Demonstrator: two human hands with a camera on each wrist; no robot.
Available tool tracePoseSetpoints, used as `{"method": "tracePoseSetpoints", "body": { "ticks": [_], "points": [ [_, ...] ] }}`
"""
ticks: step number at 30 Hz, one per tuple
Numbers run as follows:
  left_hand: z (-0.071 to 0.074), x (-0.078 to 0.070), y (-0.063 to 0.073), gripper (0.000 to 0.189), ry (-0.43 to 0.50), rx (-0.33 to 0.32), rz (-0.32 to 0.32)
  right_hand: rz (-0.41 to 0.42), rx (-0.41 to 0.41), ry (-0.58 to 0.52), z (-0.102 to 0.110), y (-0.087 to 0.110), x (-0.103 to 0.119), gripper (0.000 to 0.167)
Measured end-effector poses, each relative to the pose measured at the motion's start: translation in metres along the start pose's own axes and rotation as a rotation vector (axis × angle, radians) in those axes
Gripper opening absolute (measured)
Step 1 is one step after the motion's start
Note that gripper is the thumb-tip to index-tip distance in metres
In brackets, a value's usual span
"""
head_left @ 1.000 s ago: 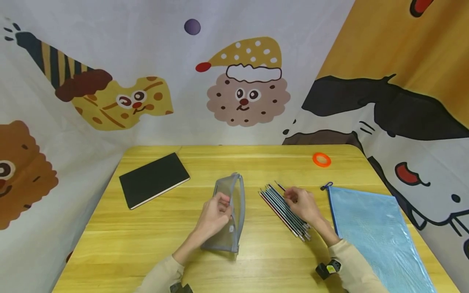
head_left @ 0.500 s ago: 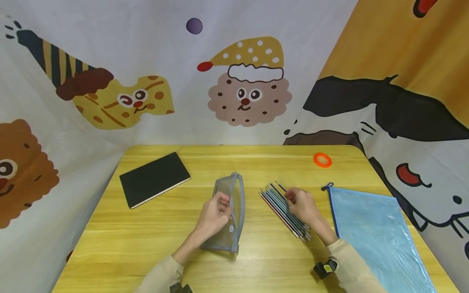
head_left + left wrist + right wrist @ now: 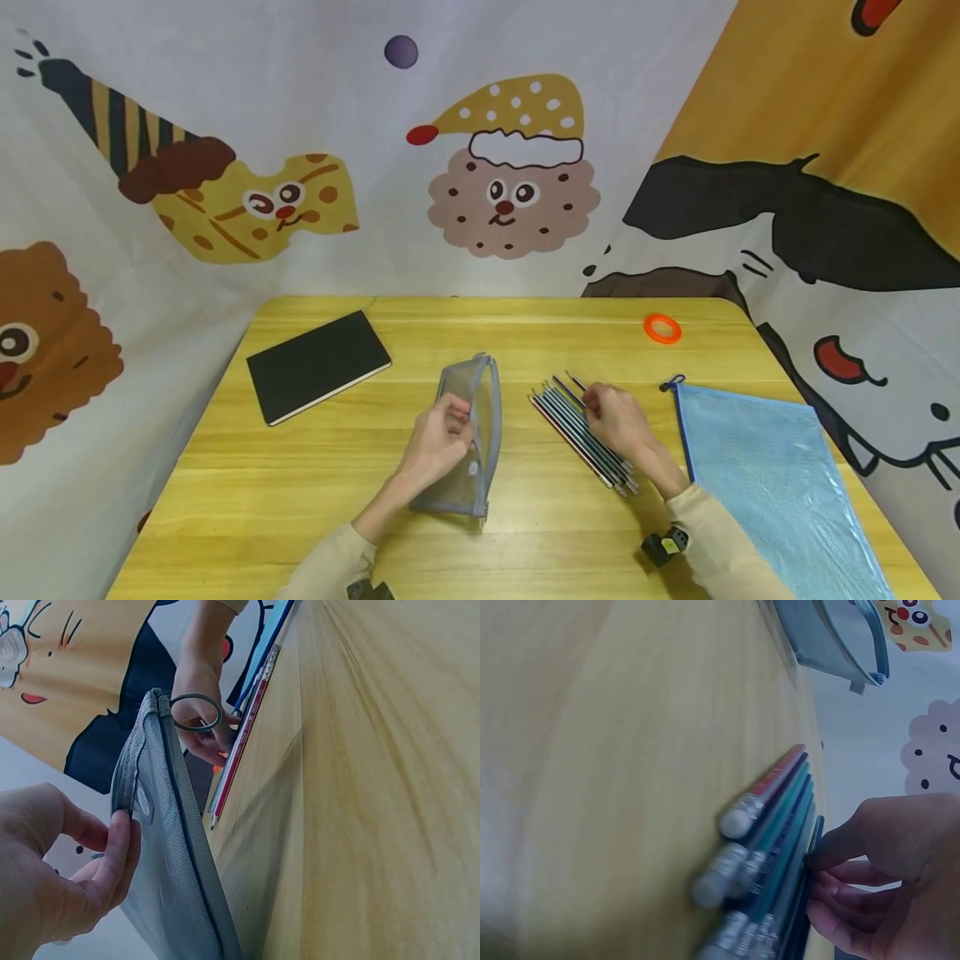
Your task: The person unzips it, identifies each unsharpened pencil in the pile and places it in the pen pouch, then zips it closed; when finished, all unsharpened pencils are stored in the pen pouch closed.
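Observation:
In the head view my left hand (image 3: 442, 437) pinches the open edge of a grey mesh zip pouch (image 3: 450, 492), which stands on its side. The left wrist view shows thumb and fingers on the pouch's rim (image 3: 180, 825). Several pencils (image 3: 566, 425) lie side by side on the table to the right of the pouch, blue-green ones and a red one. My right hand (image 3: 618, 421) is at the right side of the bunch, its fingertips pinching a dark blue pencil (image 3: 819, 829) in the right wrist view. Part of the bunch is hidden behind this hand.
A black notebook (image 3: 318, 367) lies at the back left of the wooden table (image 3: 300, 517). An orange ring (image 3: 663, 329) sits at the back right. A blue zip bag (image 3: 757, 467) lies flat by the right forearm. A printed curtain (image 3: 337, 275) hangs behind the table.
At the right hand, a second dark pencil tip has come slightly apart from the bunch towards the fingers. My left hand and the pouch have stayed in place.

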State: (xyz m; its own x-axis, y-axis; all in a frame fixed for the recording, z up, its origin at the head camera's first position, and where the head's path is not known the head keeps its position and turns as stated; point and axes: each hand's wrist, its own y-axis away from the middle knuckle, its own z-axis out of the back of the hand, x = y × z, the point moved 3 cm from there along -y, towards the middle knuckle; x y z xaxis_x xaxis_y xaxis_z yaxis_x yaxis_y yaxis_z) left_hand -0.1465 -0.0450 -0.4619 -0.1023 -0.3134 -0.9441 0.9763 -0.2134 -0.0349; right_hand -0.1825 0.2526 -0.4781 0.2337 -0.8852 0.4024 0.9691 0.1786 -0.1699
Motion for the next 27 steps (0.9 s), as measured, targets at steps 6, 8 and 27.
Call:
{"method": "tracePoseSetpoints", "body": {
  "ticks": [6,8,27],
  "points": [
    [0.0,0.0,0.0,0.02,0.005,0.0,0.001,0.022,0.011,0.001,0.012,-0.005,0.005,0.02],
    [-0.001,0.0,0.0,0.02,0.005,0.0,0.001,0.025,0.022,-0.02,0.017,-0.005,0.008,0.021],
    [-0.004,0.001,-0.001,0.02,0.001,-0.002,-0.002,-0.103,0.115,-0.445,0.031,0.005,0.029,0.029]
  ]
}}
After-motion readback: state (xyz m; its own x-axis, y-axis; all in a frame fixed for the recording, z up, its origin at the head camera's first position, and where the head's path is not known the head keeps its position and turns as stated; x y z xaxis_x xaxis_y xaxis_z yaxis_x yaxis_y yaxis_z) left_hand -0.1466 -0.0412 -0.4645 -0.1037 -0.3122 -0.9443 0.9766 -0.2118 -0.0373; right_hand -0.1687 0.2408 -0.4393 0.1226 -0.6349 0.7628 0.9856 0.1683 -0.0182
